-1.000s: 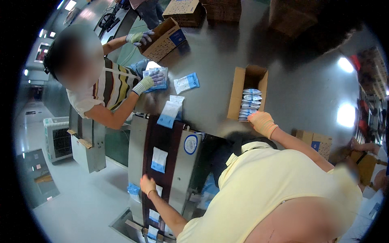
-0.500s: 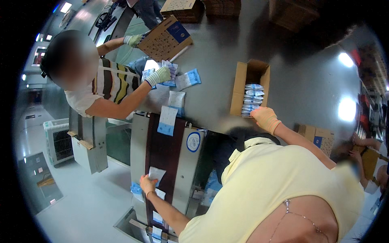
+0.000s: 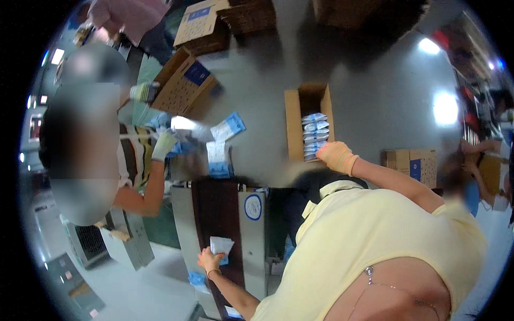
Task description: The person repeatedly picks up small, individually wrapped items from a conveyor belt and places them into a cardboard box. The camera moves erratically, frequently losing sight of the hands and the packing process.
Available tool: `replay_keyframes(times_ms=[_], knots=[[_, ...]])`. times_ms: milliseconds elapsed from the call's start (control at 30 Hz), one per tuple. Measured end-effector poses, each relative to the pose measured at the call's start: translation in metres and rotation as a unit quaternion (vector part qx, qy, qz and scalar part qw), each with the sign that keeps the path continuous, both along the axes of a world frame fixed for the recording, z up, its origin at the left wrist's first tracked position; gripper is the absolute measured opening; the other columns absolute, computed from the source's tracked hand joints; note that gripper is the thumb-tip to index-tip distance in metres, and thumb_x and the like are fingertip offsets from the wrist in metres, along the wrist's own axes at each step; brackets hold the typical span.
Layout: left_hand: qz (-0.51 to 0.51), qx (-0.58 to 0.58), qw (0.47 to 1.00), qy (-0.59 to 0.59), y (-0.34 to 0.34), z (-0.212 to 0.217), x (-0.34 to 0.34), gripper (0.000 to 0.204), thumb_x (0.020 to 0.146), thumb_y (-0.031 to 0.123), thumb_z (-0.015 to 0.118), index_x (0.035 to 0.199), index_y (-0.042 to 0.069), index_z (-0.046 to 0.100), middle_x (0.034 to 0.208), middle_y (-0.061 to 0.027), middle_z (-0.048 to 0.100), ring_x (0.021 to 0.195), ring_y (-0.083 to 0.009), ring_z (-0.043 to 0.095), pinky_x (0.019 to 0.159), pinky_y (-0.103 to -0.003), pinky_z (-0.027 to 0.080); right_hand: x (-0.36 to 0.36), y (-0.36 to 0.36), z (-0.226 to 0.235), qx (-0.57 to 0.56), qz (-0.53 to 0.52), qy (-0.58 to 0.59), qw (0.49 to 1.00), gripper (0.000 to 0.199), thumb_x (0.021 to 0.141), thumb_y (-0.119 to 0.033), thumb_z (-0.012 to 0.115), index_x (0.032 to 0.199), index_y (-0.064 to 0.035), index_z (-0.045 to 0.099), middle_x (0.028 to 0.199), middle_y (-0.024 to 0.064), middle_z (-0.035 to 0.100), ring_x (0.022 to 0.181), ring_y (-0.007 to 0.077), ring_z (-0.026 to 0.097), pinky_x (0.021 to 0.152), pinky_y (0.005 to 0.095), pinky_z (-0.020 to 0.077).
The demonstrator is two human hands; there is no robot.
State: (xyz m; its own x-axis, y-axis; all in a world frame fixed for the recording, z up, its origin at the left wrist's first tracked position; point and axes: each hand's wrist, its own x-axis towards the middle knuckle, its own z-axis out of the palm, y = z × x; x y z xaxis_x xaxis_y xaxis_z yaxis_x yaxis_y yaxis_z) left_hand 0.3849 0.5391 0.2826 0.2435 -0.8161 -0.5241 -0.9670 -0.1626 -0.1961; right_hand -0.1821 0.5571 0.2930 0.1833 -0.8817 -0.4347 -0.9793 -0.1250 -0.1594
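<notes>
My left hand (image 3: 211, 260) is over the dark red conveyor belt (image 3: 215, 200), closed on a white and blue packet (image 3: 221, 246), which may be more than one. My right hand (image 3: 338, 158), in a peach knitted glove, is closed over the near edge of an open cardboard box (image 3: 294, 123), fingertips against the nearest packets. Inside the box, several white and blue packets (image 3: 315, 128) stand in a row; its far part is dark. Another blue packet (image 3: 198, 280) lies at the belt's left side.
At left, a co-worker's gloved hand (image 3: 163, 145) is at some packets while the other holds a tilted carton (image 3: 183, 80). Loose packets (image 3: 218, 156) lie on the grey table (image 3: 257, 115) past the belt's end. Flat cartons (image 3: 246, 16) are stacked behind; another carton (image 3: 423, 165) stands at right.
The view has shifted. A packet from the belt's far end now lies on the table. The co-worker's hand has moved with packets toward the tilted carton. My right hand stays at the box.
</notes>
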Motion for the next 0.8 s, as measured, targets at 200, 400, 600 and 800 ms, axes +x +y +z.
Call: replay_keyframes(times_ms=[200, 400, 600, 800], knots=[[0.098, -0.137, 0.818, 0.550, -0.164, -0.003, -0.125, 0.049, 0.075, 0.018, 0.073, 0.112, -0.007, 0.055, 0.103, -0.0119, 0.062, 0.090, -0.0203, 0.058, 0.081, -0.032, 0.045, -0.003, 0.005, -0.003, -0.029, -0.014, -0.017, 0.999, 0.009, 0.076, -0.009, 0.062, 0.084, -0.0068, 0.066, 0.084, 0.0108, 0.067, 0.082, 0.0282, 0.066, 0.068, 0.0399, 0.0543], [0.083, 0.005, 0.905, 0.417, -0.241, -0.106, -0.180, 0.047, 0.076, 0.019, 0.072, 0.114, -0.004, 0.056, 0.105, -0.0107, 0.061, 0.097, -0.0214, 0.056, 0.086, -0.032, 0.043, 0.003, 0.005, -0.010, -0.046, -0.012, -0.026, 0.999, 0.008, 0.075, -0.010, 0.062, 0.082, -0.0083, 0.065, 0.081, 0.0104, 0.067, 0.081, 0.0285, 0.066, 0.065, 0.0407, 0.0543], [0.047, 0.040, 0.864, 0.499, -0.224, -0.103, -0.226, 0.052, 0.062, 0.023, 0.080, 0.106, 0.005, 0.059, 0.112, -0.0137, 0.059, 0.102, -0.0293, 0.057, 0.089, -0.036, 0.045, -0.004, 0.014, -0.024, -0.056, -0.036, -0.056, 0.996, 0.007, 0.076, -0.010, 0.060, 0.081, -0.0082, 0.064, 0.078, 0.0108, 0.066, 0.079, 0.0294, 0.066, 0.061, 0.0411, 0.0535], [-0.494, -0.143, 0.848, 0.129, -0.151, -0.084, -0.395, 0.048, 0.062, 0.027, 0.077, 0.103, 0.009, 0.059, 0.104, -0.0160, 0.058, 0.100, -0.0322, 0.057, 0.086, -0.045, 0.046, -0.008, 0.019, -0.028, -0.085, -0.027, -0.064, 0.994, 0.009, 0.074, -0.010, 0.061, 0.082, -0.0074, 0.064, 0.077, 0.0109, 0.066, 0.076, 0.0307, 0.066, 0.061, 0.0412, 0.0535]])
